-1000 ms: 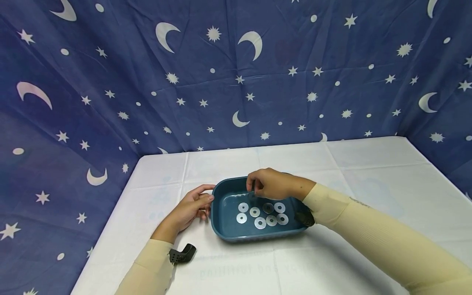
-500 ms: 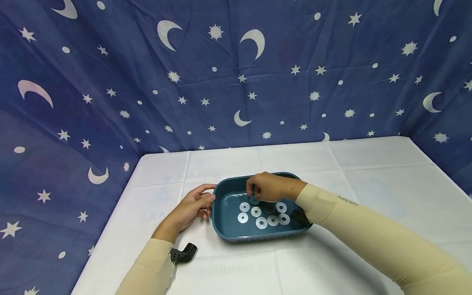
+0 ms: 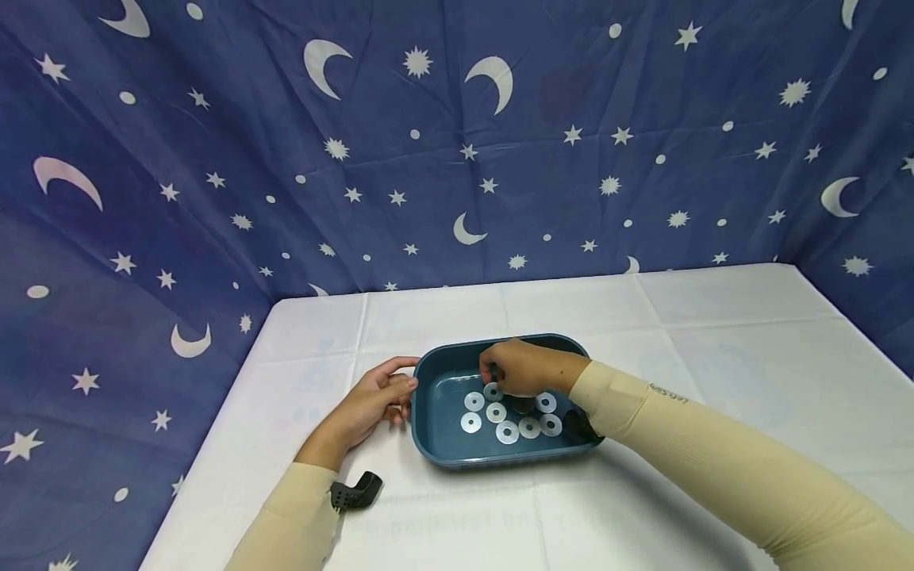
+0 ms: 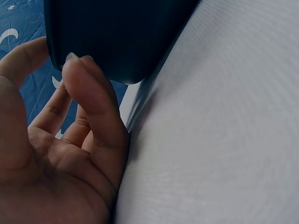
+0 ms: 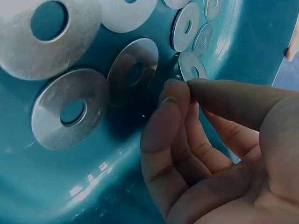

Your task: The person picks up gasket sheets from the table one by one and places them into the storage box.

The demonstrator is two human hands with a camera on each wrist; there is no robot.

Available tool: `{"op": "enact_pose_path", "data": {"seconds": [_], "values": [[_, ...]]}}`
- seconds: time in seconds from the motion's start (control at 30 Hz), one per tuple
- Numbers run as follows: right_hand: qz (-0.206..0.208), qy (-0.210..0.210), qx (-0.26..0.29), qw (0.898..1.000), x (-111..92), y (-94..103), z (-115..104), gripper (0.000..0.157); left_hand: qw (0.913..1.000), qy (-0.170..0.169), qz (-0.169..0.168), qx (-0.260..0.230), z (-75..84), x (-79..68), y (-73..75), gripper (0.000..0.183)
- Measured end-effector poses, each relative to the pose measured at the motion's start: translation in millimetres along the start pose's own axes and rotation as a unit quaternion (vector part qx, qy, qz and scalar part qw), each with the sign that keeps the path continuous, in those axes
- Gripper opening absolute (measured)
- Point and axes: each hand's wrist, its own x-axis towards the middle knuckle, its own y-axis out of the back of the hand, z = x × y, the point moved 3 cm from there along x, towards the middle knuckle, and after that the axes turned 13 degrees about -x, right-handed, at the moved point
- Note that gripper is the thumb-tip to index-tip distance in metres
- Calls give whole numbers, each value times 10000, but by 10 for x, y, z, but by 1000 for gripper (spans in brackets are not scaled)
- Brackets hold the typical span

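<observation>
In the head view, several flat metal washers (image 3: 507,432) lie in a dark teal tray (image 3: 493,461). My right hand (image 3: 528,366) reaches into the tray's far half. In the right wrist view, its thumb and fingertip pinch the edge of one washer (image 5: 189,63), at the end of the group; the fingers partly hide it. A darker washer (image 3: 524,405) lies partly beneath this hand. My left hand (image 3: 367,400) touches the tray's left end with loosely bent fingers, which the left wrist view shows close against the tray wall (image 4: 103,42).
A white cloth (image 3: 443,523) covers the table beneath the tray. Behind and to the left hangs a blue curtain (image 3: 400,174) with moons and stars. A black wrist device (image 3: 355,492) sits at my left cuff.
My right hand has lowered slightly and shifted toward me within the tray. The washer at its fingertips now shows clearly, close to the others. My left hand has stayed at the tray's end.
</observation>
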Motion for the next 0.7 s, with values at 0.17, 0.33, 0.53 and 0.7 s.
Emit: {"op": "enact_pose_path", "data": {"seconds": [0.17, 0.33, 0.53, 0.7], "values": [[-58, -222, -170, 9996, -30, -4, 6, 13, 10000, -49, -43, -5, -6, -5, -10, 50], [-198, -259, -198, 9993, -22, -18, 43, 6, 10000, 13, -49, 3, -26, -12, -15, 50], [-223, -115, -274, 9993, -30, 30, 76, 13, 10000, -1, 10, -21, -9, 0, -9, 50], [-309, -72, -309, 9990, -37, 48, 75, 17, 10000, 14, 5, -48, -16, -3, -1, 50]]}}
